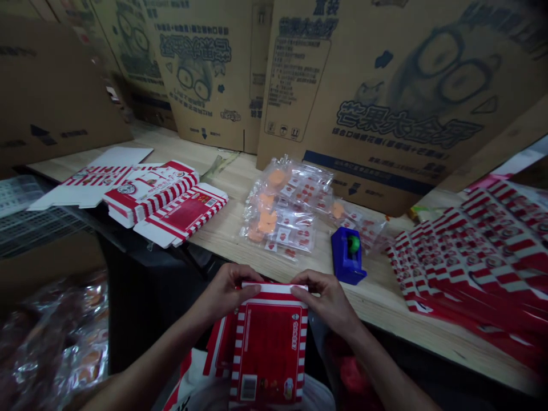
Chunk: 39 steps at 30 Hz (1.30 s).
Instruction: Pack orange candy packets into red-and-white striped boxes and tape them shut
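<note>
Now, in the head view: left hand [226,291] and right hand [325,298] both closed on the top edge of a red-and-white striped carton [269,342], fingers curled over the rim from either side, a narrow grip on the card. Carton between and just below the two hands, tilted down toward the lap, red panel facing up, small barcode near its lower end, a loose side flap showing below the left hand.

Just beyond the hands, a pale wooden worktop [377,302]. Ahead of the right hand and near it, a blue tape dispenser [347,255] with a green roll or knob, too small to tell which. Ahead of the gap between the hands, a loose pile of clear bags [280,205] holding orange pieces and red-printed cards. Farther ahead of the left hand, folded cartons [166,202] in the same stripes. Well right of the right hand, flat blanks [475,262] overlapping in a long fanned row. Below and left of the left hand, a shiny bag [55,337] with orange contents. Far ahead of both hands, cardboard sheets [385,97] printed with cartoon faces and Chinese text, standing along the back of the worktop.
</note>
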Available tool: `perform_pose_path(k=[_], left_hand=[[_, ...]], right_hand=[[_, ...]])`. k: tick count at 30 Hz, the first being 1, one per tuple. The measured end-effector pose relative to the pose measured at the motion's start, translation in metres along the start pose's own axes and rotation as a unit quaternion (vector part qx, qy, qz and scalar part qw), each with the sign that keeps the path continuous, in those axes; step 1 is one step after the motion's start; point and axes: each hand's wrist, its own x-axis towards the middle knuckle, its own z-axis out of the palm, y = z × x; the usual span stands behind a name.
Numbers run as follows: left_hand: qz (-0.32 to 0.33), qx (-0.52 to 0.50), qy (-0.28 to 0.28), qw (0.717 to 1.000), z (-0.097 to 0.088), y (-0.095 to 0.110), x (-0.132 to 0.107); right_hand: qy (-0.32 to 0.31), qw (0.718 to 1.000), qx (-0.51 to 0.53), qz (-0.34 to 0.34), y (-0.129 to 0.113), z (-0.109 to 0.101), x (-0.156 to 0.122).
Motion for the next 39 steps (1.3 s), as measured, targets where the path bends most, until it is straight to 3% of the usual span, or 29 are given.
perform_pose_path(k=[4, 9, 13, 19, 22, 24, 26, 27, 29, 31, 32, 35, 39], left_hand=[[-0.029, -0.021, -0.035, 0.999, -0.003, 0.004, 0.009], [0.077, 0.113, -0.033, 0.99, -0.003, 0.005, 0.005], [0.136, 0.18, -0.004, 0.974, 0.003, -0.009, -0.005], [0.153, 0.103, 0.065, 0.981, 0.023, -0.037, -0.012], [0.115, 0.015, 0.079, 0.99, 0.027, -0.042, -0.012], [0.086, -0.027, 0.08, 0.993, 0.026, -0.044, -0.01], [0.072, -0.04, 0.076, 0.994, 0.024, -0.046, -0.007], [0.071, -0.041, 0.074, 0.994, 0.023, -0.048, -0.006], [0.07, -0.041, 0.078, 0.994, 0.022, -0.051, -0.002], [0.068, -0.037, 0.084, 0.993, 0.021, -0.053, 0.001], [0.067, -0.033, 0.085, 0.994, 0.022, -0.054, 0.002], [0.068, -0.027, 0.081, 0.994, 0.023, -0.054, 0.002], [0.077, -0.033, 0.083, 0.993, 0.024, -0.052, 0.001]], right_hand=[[-0.023, 1.0, 0.001, -0.009, -0.006, -0.004, 0.006], [-0.027, 0.999, 0.009, -0.046, -0.002, -0.001, 0.001], [0.016, 0.997, 0.029, -0.064, 0.013, 0.004, -0.012], [0.114, 0.991, 0.031, -0.062, 0.035, 0.027, -0.032], [0.155, 0.985, 0.054, -0.052, 0.033, 0.041, -0.041], [0.144, 0.986, 0.066, -0.047, 0.033, 0.041, -0.044], [0.144, 0.986, 0.074, -0.036, 0.038, 0.027, -0.041], [0.174, 0.982, 0.073, -0.029, 0.043, 0.015, -0.039], [0.306, 0.95, 0.056, -0.015, 0.059, -0.018, -0.032], [0.465, 0.885, 0.008, -0.003, 0.078, -0.053, -0.025], [0.502, 0.865, -0.01, 0.009, 0.087, -0.068, -0.022], [0.51, 0.86, -0.017, 0.024, 0.106, -0.094, -0.011], [0.492, 0.87, 0.0, 0.025, 0.114, -0.092, 0.0]])
